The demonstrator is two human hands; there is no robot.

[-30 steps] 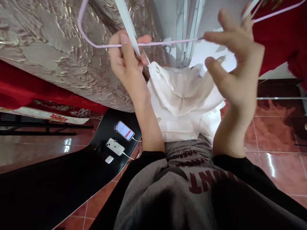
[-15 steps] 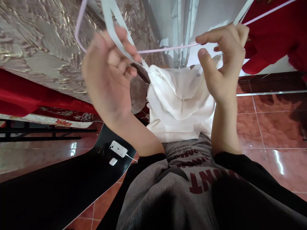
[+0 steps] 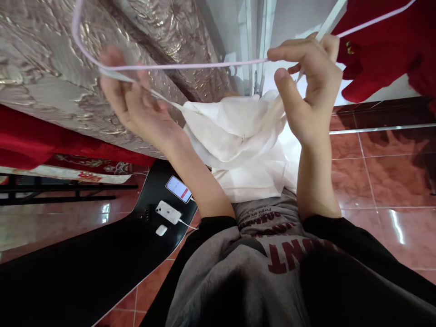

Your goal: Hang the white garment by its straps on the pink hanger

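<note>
Nearest is the person's grey T-shirt (image 3: 204,286) with dark red letters. At its left there is a black glossy bench (image 3: 68,272); on it lie a small white case (image 3: 161,230), a white phone (image 3: 168,212) with its back up and a second phone (image 3: 179,188) with a lit screen. In front of the shirt, a white garment (image 3: 245,172) falls in loose folds between the forearms. Above it runs a lilac hanger (image 3: 190,66). The left hand (image 3: 143,104) is blurred near the hanger's left corner, beside a white strap (image 3: 166,100); its fingers are spread, but if they grip, I cannot tell. The right hand (image 3: 308,95) keeps a wide gap between thumb and forefinger, whose tip touches the hanger's bar; the hold of the other fingers is unclear. Around, the floor (image 3: 402,177) has shiny reddish tiles, and beyond are an embossed metallic fabric (image 3: 44,63) and, on the right, red cloth (image 3: 381,50)
</note>
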